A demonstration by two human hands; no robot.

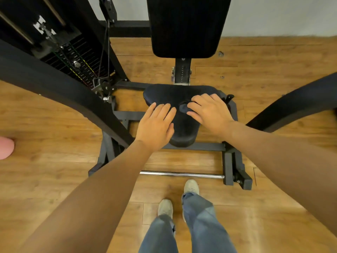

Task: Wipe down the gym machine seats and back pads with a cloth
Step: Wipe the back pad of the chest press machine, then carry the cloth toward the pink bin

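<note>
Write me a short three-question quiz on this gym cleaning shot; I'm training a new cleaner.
1. True or false: the left hand holds the cloth.
2. Which pad are both hands on? A) back pad B) seat C) weight stack
3. Fill in: the chrome bar lies on the floor between the seat and the person's ____.

Key
1. False: the right hand presses the dark cloth on the seat; the left hand lies flat with nothing in it.
2. B
3. Shoes
</note>
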